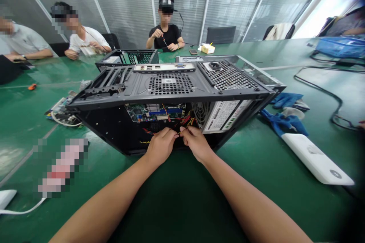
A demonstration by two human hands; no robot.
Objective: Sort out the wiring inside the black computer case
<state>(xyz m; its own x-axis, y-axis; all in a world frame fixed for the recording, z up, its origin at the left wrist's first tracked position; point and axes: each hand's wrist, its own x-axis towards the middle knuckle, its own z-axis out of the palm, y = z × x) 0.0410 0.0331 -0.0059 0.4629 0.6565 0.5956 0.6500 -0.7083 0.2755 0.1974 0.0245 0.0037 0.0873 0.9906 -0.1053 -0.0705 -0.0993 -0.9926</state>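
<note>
A black computer case (131, 95) stands in front of me with its side open. Both of my hands are at the opening, close together. My left hand (162, 143) pinches thin coloured cables (148, 132), and my right hand (196, 141) is closed on the same bundle just beside it. Behind the fingers, red, black and yellow wires (189, 119) run inside the case. The motherboard (154, 113) shows at the back, and the labelled power supply (225, 115) with its fan grille sits on the right. My fingertips partly hide where the cables are gripped.
Blue gloves (273, 121) and a white power bank (316, 158) lie on the right, near a black cord (336, 95). Circuit boards with cables (61, 112) lie left of the case. Behind it stands another case frame (137, 56). Several people sit around the green table (114, 197).
</note>
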